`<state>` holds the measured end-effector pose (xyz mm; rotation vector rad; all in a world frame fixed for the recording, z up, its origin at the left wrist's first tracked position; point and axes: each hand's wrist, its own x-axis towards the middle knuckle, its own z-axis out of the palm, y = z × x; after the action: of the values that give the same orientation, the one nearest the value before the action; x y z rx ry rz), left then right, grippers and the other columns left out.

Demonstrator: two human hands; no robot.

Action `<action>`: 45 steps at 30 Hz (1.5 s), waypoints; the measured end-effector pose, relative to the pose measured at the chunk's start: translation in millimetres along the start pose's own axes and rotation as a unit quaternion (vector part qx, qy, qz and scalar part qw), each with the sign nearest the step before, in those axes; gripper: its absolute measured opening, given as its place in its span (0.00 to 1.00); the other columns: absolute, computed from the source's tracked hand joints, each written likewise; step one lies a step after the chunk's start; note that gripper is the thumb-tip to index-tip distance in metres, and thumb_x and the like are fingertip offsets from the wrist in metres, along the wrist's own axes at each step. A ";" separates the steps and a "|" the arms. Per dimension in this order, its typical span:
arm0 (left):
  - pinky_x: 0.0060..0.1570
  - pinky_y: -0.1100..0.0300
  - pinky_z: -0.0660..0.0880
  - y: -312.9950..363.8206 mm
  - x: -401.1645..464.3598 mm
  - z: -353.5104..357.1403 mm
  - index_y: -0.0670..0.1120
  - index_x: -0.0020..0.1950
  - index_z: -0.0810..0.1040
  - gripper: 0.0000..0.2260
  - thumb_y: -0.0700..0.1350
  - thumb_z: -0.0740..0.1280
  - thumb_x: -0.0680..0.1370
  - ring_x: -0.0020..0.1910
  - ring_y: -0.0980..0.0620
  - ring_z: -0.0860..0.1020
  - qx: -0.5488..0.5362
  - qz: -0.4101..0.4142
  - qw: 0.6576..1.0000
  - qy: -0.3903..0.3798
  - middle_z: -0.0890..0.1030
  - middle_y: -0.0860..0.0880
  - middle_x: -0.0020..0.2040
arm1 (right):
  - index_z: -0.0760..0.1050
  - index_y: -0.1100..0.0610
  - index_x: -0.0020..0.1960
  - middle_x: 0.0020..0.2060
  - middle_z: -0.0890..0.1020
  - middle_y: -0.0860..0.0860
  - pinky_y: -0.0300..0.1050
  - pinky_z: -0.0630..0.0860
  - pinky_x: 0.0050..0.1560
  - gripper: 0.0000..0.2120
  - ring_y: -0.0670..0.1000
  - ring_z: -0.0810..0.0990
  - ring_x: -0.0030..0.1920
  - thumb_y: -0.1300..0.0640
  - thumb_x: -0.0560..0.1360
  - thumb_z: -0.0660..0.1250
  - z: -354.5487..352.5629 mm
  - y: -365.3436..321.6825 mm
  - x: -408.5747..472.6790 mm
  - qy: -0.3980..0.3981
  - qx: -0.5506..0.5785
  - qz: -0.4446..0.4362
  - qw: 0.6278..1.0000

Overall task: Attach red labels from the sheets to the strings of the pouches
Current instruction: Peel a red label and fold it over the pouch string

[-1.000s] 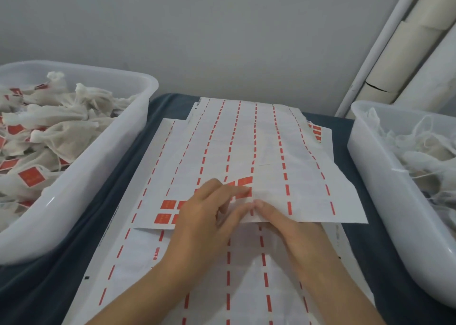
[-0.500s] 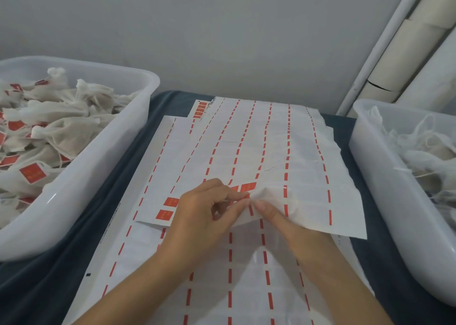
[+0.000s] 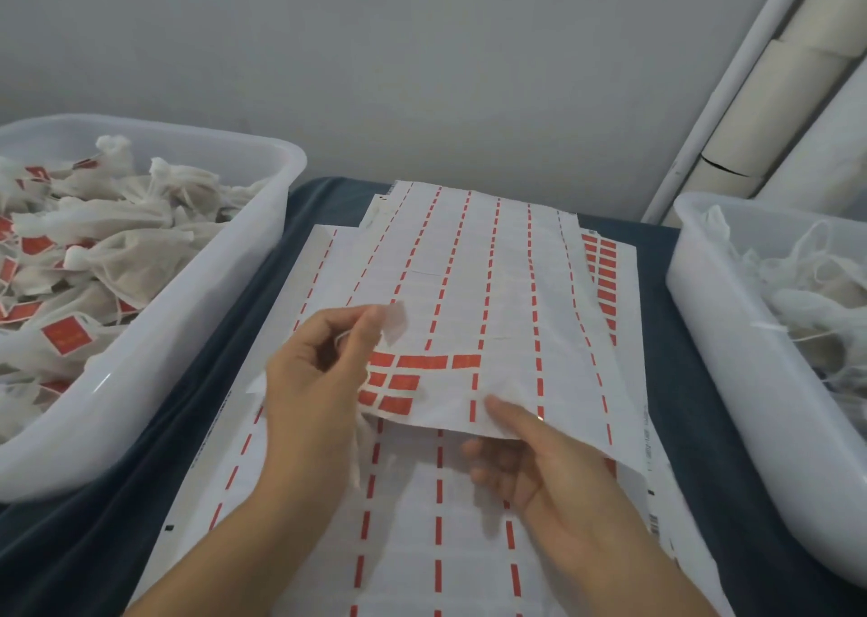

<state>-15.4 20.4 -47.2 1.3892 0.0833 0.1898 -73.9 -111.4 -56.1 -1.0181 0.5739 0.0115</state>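
The top label sheet (image 3: 516, 307) lies over other sheets, with only a few red labels (image 3: 413, 382) left near its front edge. My left hand (image 3: 314, 377) pinches a small peeled label (image 3: 394, 323) between thumb and fingertips, its pale side toward me, lifted just above the sheet. A thin white strip (image 3: 356, 452) hangs below that hand. My right hand (image 3: 539, 466) holds the sheet's near edge, thumb on top and fingers underneath, raising it slightly. Labelled pouches (image 3: 117, 250) fill the left bin. Unlabelled pouches with loose strings (image 3: 807, 288) lie in the right bin.
A white plastic bin (image 3: 281, 185) stands at the left and another (image 3: 703, 297) at the right, both on a dark blue cloth (image 3: 225, 358). A used sheet (image 3: 422, 522) lies under my hands. White pipes (image 3: 732, 77) run up the wall at the back right.
My left hand has peeled a label off the sheet and lifted it up and left. My right hand went from pressing the sheet flat to gripping and raising its front edge.
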 end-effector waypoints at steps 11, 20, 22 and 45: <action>0.32 0.69 0.68 3.6 -12.1 -7.3 0.53 0.41 0.82 0.06 0.53 0.74 0.67 0.31 0.58 0.71 0.089 0.235 0.958 -0.136 0.77 0.56 0.34 | 0.83 0.59 0.39 0.30 0.82 0.53 0.34 0.72 0.21 0.26 0.46 0.78 0.23 0.35 0.66 0.68 4.2 -3.4 -12.9 -0.292 -0.036 0.171 0.940; 0.34 0.76 0.65 -3.2 -15.0 -4.8 0.57 0.50 0.77 0.12 0.52 0.70 0.68 0.34 0.64 0.68 0.172 0.302 0.915 -0.205 0.72 0.59 0.35 | 0.84 0.49 0.32 0.24 0.74 0.49 0.31 0.61 0.16 0.03 0.43 0.67 0.20 0.56 0.61 0.72 0.5 -19.9 -12.3 -0.137 -0.017 0.031 0.990; 0.34 0.77 0.64 -5.2 -14.5 -4.4 0.56 0.51 0.77 0.15 0.53 0.73 0.67 0.35 0.64 0.69 0.185 0.306 0.909 -0.213 0.70 0.62 0.34 | 0.84 0.49 0.32 0.26 0.75 0.49 0.31 0.61 0.17 0.05 0.43 0.68 0.20 0.58 0.63 0.71 -0.6 -19.2 -10.9 -0.124 -0.011 0.000 0.992; 0.35 0.78 0.68 -6.1 -16.9 -1.4 0.58 0.55 0.75 0.12 0.52 0.65 0.72 0.40 0.65 0.74 0.179 0.265 0.914 -0.251 0.74 0.64 0.38 | 0.63 0.36 0.63 0.42 0.85 0.49 0.30 0.76 0.41 0.30 0.48 0.84 0.43 0.52 0.65 0.70 -4.6 -8.1 -0.9 -0.099 -0.184 -0.296 0.932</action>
<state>-31.6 17.6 -54.3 1.7664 -0.7276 0.2695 -74.6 -119.2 -51.1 -1.5069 0.0586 -0.3200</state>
